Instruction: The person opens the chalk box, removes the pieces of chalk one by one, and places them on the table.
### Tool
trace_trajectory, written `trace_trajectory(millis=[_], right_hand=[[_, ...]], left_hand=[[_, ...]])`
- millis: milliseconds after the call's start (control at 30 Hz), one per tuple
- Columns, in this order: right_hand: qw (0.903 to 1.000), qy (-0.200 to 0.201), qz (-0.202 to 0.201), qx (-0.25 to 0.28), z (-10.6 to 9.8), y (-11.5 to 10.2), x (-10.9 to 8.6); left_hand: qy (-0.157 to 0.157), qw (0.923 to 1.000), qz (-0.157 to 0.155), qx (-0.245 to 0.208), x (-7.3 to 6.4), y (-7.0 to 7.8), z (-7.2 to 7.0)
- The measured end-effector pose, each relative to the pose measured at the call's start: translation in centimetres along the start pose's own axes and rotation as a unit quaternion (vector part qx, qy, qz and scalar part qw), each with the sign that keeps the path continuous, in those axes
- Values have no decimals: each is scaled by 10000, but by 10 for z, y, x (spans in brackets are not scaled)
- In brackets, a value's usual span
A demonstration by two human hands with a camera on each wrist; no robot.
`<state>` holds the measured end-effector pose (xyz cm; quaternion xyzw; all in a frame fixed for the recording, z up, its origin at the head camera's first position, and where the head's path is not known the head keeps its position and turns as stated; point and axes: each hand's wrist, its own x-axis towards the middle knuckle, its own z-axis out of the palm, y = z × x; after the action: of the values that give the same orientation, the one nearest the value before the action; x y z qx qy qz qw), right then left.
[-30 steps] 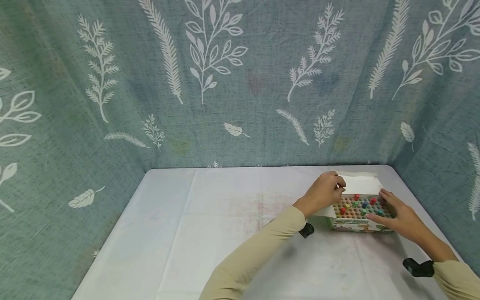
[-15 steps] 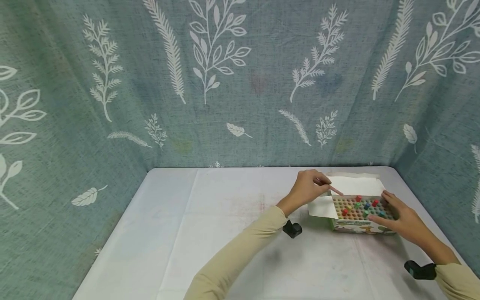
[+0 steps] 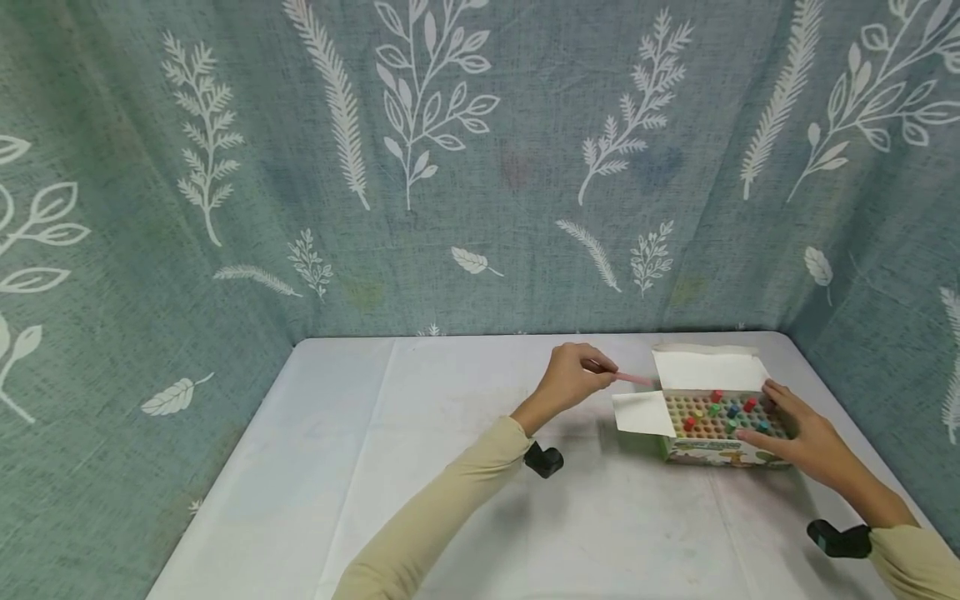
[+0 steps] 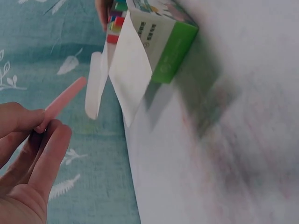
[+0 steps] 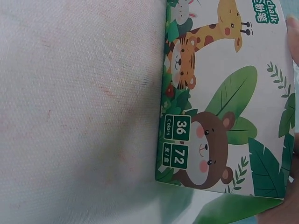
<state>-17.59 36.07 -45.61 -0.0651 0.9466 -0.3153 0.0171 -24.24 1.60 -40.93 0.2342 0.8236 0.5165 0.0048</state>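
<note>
The chalk box (image 3: 731, 452) sat upright on the white-covered table (image 3: 420, 392), its top open. To its left, the left hand (image 3: 570, 379) pinched a pink chalk stick (image 3: 633, 379) by one end between thumb and fingertips, the grip narrowed down to the stick. The free end pointed toward the box and lay near the raised lid flap (image 3: 708, 370), with a gap between them in the left wrist view. The right hand (image 3: 806, 437) was spread wide across the right end of the box, its thumb lying at the near edge and its fingers reaching to the far corner.

The lid flap stood up along the far side of the box, and a side flap (image 3: 642, 413) stuck out from its left end. Inside the box was a tray of round holes (image 3: 675, 404), from which a few coloured ends (image 3: 750, 405) rose in red, yellow, green and blue. The front of the box showed a giraffe, a tiger and a bear (the labels there read "36 Colors" and "72"), while its left end was partly green. Left of the box, faint pinkish smudges marked the table cover; beyond the box hung a blue-green curtain (image 3: 525, 292) printed with white leaves.
</note>
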Motion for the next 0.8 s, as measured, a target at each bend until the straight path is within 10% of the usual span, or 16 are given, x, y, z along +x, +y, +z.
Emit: trace_trajectory(millis=[500, 800], right_hand=[[9999, -20, 112, 68, 0, -2, -3], [9999, 8, 114, 102, 2, -1, -2]], left_hand=[[340, 9924, -844, -826, -27, -39, -39], [409, 9865, -971, -1251, -49, -20, -65]])
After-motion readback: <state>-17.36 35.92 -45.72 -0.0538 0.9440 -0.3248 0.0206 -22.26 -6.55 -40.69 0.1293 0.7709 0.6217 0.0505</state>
